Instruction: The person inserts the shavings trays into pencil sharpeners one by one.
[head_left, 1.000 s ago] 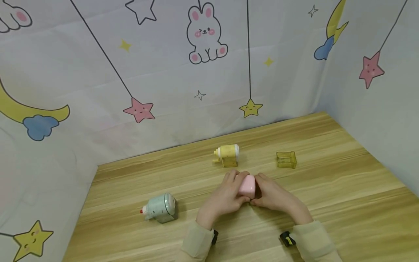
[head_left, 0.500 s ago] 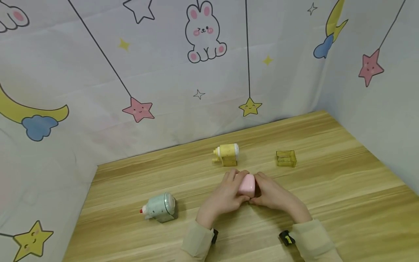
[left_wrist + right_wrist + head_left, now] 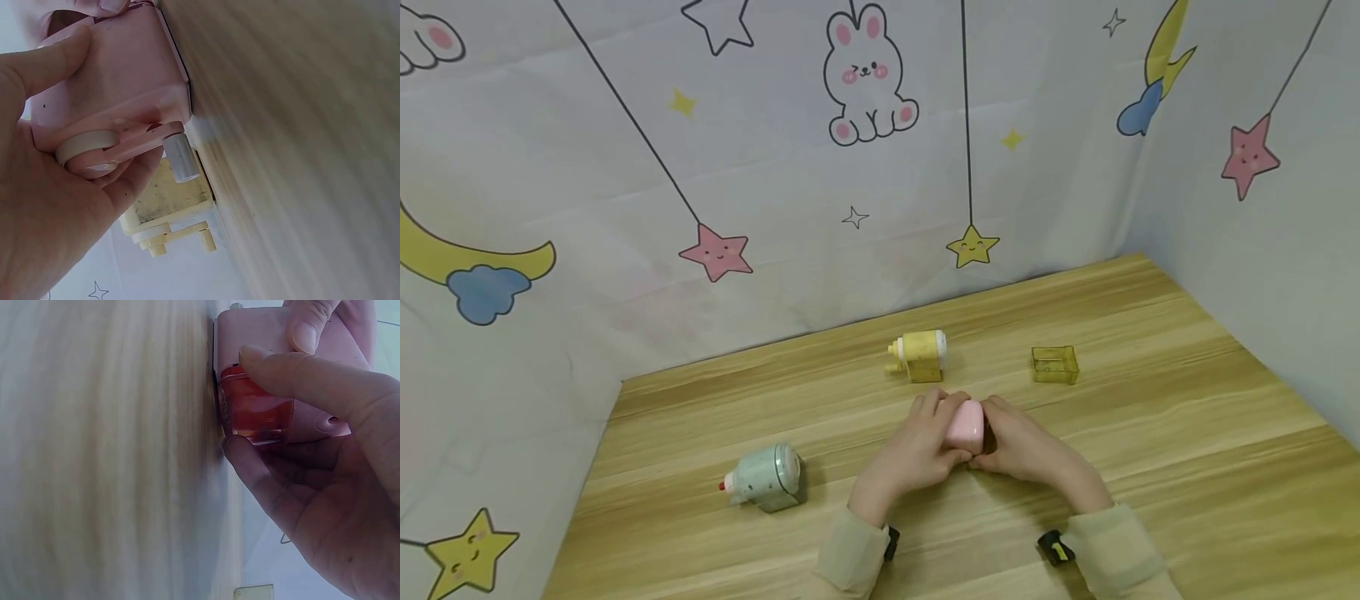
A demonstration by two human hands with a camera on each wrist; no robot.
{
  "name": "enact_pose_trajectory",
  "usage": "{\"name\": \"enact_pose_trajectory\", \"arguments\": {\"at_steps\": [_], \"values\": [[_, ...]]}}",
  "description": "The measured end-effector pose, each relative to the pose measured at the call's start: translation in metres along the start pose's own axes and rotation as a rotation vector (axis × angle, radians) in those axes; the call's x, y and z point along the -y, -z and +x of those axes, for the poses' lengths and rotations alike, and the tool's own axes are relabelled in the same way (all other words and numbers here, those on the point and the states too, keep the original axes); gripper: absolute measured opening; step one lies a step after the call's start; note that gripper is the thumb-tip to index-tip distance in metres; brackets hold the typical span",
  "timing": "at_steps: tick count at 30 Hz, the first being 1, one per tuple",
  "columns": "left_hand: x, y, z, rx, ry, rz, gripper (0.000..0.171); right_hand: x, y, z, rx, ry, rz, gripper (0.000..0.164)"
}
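Note:
A pink crank pencil sharpener (image 3: 967,427) sits on the table between both hands. My left hand (image 3: 913,450) grips its body from the left, thumb on the near side; the crank handle (image 3: 180,156) with a grey knob shows in the left wrist view. At the opposite end, my right hand (image 3: 1028,448) pinches a see-through red shavings drawer (image 3: 256,406) between thumb and fingertips. This drawer sits partly in the sharpener's end and protrudes from it. The right thumb lies at the drawer's upper edge, close to the left thumb.
Behind the hands lies a yellow crank sharpener (image 3: 923,354). To its right is a see-through yellow drawer (image 3: 1055,365). A pale green sharpener (image 3: 766,477) with a red tip lies at the left. Printed white cloth (image 3: 790,183) walls the table's back and sides.

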State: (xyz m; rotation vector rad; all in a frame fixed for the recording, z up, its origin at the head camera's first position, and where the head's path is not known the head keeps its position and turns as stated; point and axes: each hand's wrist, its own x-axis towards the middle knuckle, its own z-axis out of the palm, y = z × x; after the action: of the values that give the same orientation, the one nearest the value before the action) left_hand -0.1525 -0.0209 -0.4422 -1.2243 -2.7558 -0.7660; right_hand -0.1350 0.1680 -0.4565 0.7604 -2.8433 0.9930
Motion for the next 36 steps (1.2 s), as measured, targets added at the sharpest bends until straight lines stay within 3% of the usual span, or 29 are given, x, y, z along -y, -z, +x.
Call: {"name": "enact_pose_trajectory", "arguments": {"at_steps": [36], "values": [[-0.0001,0.0000,0.0011,0.012,0.010,0.008,0.064,-0.0017,-0.0012,0.0009,-0.002,0.000,0.021,0.056]]}}
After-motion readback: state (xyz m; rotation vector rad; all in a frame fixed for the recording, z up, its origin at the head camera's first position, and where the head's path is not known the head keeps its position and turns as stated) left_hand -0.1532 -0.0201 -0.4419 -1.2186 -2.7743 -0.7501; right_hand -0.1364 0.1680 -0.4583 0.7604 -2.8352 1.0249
